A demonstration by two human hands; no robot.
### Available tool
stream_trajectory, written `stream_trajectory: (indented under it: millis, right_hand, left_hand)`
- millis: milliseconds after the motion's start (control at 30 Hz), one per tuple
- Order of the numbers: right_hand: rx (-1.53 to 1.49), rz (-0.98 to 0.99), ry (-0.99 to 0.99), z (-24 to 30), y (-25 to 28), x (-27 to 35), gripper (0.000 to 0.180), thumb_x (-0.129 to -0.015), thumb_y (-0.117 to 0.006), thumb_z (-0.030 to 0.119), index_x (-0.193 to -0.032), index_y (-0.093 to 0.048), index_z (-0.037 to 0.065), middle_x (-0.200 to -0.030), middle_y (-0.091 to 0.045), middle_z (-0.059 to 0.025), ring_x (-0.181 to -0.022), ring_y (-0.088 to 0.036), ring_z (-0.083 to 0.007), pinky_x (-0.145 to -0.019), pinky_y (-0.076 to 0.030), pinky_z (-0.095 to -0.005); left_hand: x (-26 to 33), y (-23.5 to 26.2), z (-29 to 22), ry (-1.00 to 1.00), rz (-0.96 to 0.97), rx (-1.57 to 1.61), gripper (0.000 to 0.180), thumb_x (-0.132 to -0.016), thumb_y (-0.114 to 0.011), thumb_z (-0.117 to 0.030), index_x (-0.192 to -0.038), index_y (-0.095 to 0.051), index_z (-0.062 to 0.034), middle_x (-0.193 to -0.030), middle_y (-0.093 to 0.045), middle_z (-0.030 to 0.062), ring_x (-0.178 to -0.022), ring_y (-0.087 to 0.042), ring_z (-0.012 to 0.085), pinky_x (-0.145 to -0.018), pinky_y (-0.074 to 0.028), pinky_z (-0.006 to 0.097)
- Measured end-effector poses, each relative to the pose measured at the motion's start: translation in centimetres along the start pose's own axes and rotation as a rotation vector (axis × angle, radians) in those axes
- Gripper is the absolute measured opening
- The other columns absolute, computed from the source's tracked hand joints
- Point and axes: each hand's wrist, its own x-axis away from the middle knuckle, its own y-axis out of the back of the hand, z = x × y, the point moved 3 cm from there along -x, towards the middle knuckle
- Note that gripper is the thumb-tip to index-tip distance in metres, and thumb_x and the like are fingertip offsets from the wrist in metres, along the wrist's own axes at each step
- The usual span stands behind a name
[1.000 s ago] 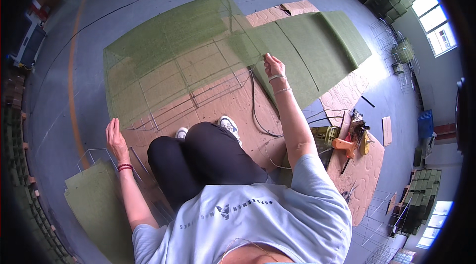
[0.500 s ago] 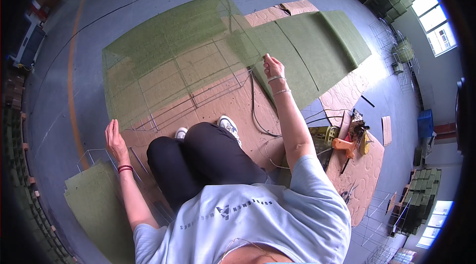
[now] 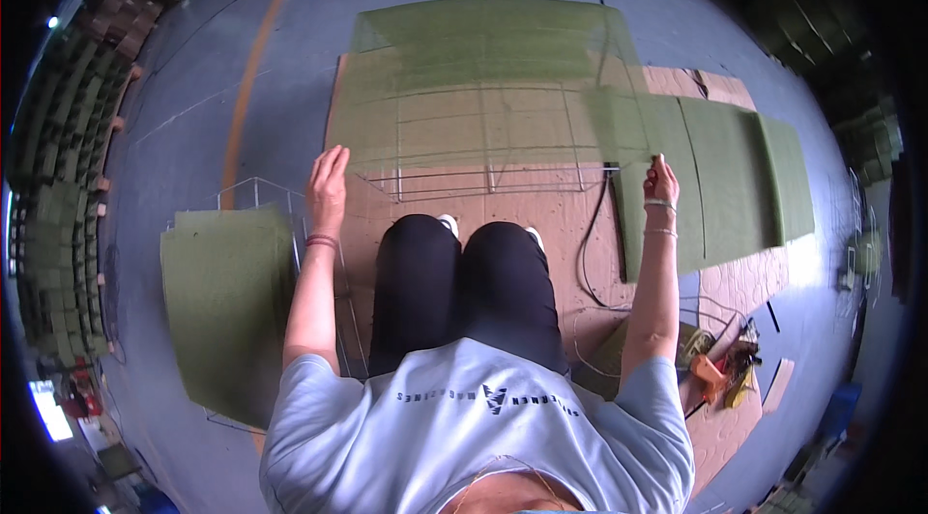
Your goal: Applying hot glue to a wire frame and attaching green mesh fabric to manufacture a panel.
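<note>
A see-through green mesh sheet point(image 3: 483, 45) is spread over a rectangular wire frame point(image 3: 491, 184) standing on the floor in front of my knees. My left hand point(image 3: 327, 193) is at the sheet's near left corner, fingers pressed together on its edge. At the near right corner, my right hand point(image 3: 662, 183) pinches the mesh between thumb and fingers. Between the hands, the sheet's near edge is stretched out, and the frame's lower wires show below it.
Brown cardboard point(image 3: 570, 243) covers the floor beneath. Green sheeting point(image 3: 725, 176) lies at the right, with a black cable point(image 3: 587, 272) beside it. An orange-handled tool point(image 3: 709, 377) sits among tools at lower right. Stacked green sheets point(image 3: 227, 292) rest on wire at left.
The view has turned, so the scene sits further right and more level. Both hands stay at the mesh sheet's near corners, and the sheet still lies over the wire frame.
</note>
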Motion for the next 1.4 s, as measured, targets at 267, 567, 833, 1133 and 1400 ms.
stream_trajectory:
  millis: [267,567,833,1133,1400]
  right_hand:
    - [0.066,0.022,-0.044,-0.7,-1.2,0.3,0.017,-0.081,-0.064,0.025,-0.076,-0.056,0.011,-0.062,-0.049,0.0050,-0.051,-0.043,-0.0035,-0.038,-0.030,-0.0165]
    - [0.073,0.005,-0.055,-1.1,-1.8,0.2,0.014,-0.080,-0.065,0.021,-0.079,-0.059,0.008,-0.060,-0.048,0.0048,-0.048,-0.043,-0.0043,-0.037,-0.031,-0.0166]
    - [0.040,-0.033,-0.042,-0.6,-1.0,0.4,0.013,-0.080,-0.065,0.019,-0.078,-0.058,0.008,-0.064,-0.051,0.0024,-0.051,-0.046,-0.0052,-0.037,-0.031,-0.0164]
    - [0.005,0.012,-0.043,-1.1,-1.1,0.5,0.013,-0.082,-0.063,0.019,-0.079,-0.058,0.007,-0.065,-0.053,0.0018,-0.053,-0.047,-0.0056,-0.039,-0.033,-0.0165]
    - [-0.002,-0.010,-0.030,-1.0,-0.9,0.4,0.013,-0.082,-0.063,0.019,-0.079,-0.058,0.008,-0.065,-0.052,0.0024,-0.053,-0.047,-0.0056,-0.039,-0.032,-0.0164]
  left_hand:
    - [1.7,0.7,0.7,0.002,-0.016,-0.035,0.035,-0.071,-0.054,0.009,-0.103,-0.059,-0.0039,-0.104,-0.058,0.0093,-0.097,-0.055,0.0254,-0.082,-0.047,0.033]
    - [1.9,0.6,1.3,0.023,0.027,-0.007,0.035,-0.074,-0.051,0.008,-0.106,-0.059,-0.0038,-0.107,-0.057,0.0104,-0.101,-0.053,0.0265,-0.086,-0.044,0.035]
    - [1.5,-0.1,0.8,-0.003,0.063,-0.019,0.041,-0.072,-0.052,0.011,-0.110,-0.057,-0.0045,-0.110,-0.055,0.0109,-0.102,-0.052,0.0274,-0.087,-0.045,0.036]
    - [1.6,0.2,0.7,-0.008,0.073,-0.034,0.043,-0.071,-0.052,0.012,-0.111,-0.057,-0.0049,-0.110,-0.055,0.0103,-0.102,-0.053,0.0262,-0.086,-0.045,0.035]
    - [2.0,-0.2,0.8,-0.014,0.095,-0.041,0.042,-0.073,-0.051,0.011,-0.112,-0.056,-0.0037,-0.112,-0.054,0.0110,-0.103,-0.052,0.0269,-0.088,-0.044,0.035]
